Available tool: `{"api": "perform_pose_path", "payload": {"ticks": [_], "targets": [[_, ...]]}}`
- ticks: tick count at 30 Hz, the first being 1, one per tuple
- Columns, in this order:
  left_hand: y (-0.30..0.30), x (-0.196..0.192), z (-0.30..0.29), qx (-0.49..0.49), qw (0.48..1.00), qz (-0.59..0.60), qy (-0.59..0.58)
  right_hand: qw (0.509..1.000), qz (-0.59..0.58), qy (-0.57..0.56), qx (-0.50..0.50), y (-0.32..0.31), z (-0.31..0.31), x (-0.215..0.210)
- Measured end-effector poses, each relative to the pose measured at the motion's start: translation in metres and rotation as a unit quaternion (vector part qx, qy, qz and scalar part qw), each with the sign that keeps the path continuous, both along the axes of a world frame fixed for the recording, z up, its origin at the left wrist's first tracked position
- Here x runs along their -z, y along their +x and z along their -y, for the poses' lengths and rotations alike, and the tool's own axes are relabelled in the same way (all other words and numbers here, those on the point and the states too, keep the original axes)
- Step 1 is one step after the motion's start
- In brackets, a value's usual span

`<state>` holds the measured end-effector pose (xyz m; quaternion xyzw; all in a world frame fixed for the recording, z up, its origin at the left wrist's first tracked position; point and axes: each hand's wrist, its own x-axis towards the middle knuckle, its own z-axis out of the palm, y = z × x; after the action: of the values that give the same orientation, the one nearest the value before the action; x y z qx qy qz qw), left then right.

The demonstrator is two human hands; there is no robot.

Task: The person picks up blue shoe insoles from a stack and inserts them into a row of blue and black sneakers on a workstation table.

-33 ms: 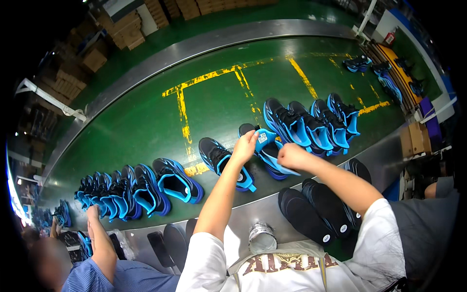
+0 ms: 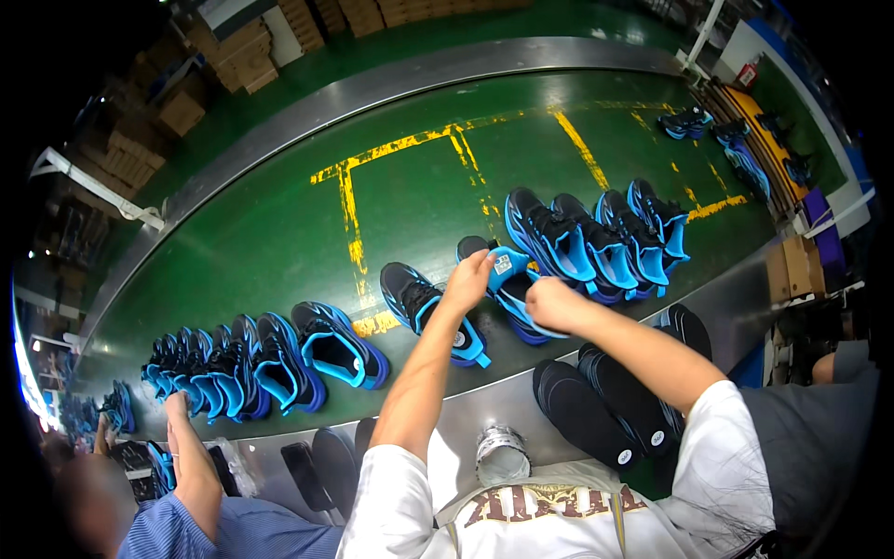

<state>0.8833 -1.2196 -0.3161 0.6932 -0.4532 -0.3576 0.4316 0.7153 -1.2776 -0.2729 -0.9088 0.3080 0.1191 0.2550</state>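
In the head view, the left hand [image 2: 470, 278] has its thumb and fingers pinched closed on the blue tongue [image 2: 507, 265] of a black-and-blue sneaker [image 2: 535, 331] that stands on the green worktable [image 2: 251, 233], toe pointing away from the person. The right hand [image 2: 552, 306] is at that sneaker's opening, knuckles bent and fingertips hidden, so I cannot tell how far closed it is or whether it has hold of anything. Just left of the pair of hands stands a matching sneaker [image 2: 410, 289]; to the right, four more sneakers [image 2: 626, 224] line up closely. Black insoles [image 2: 577, 410] lie along the metal edge [image 2: 477, 402] nearest the person, near a round silvery container [image 2: 503, 456]
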Motion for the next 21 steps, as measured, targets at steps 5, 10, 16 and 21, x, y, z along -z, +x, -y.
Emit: {"api": "perform_pose_path", "payload": {"ticks": [5, 10, 16, 21], "targets": [[0.001, 0.006, -0.004, -0.004, 0.999, 0.033, 0.000, 0.986, 0.037, -0.161, -0.038, 0.005, -0.019, 0.016], [-0.003, -0.015, -0.011, -0.028, 0.999, -0.035, 0.032, 0.987, -0.069, -0.139, -0.042, 0.003, -0.025, -0.035], [0.000, -0.001, -0.005, -0.017, 0.994, -0.108, 0.024, 0.994, -0.019, -0.047, -0.094, -0.010, 0.004, -0.012], [0.002, -0.004, -0.003, -0.003, 0.989, -0.136, 0.052, 0.980, -0.005, -0.137, -0.142, 0.008, -0.009, 0.009]]}}
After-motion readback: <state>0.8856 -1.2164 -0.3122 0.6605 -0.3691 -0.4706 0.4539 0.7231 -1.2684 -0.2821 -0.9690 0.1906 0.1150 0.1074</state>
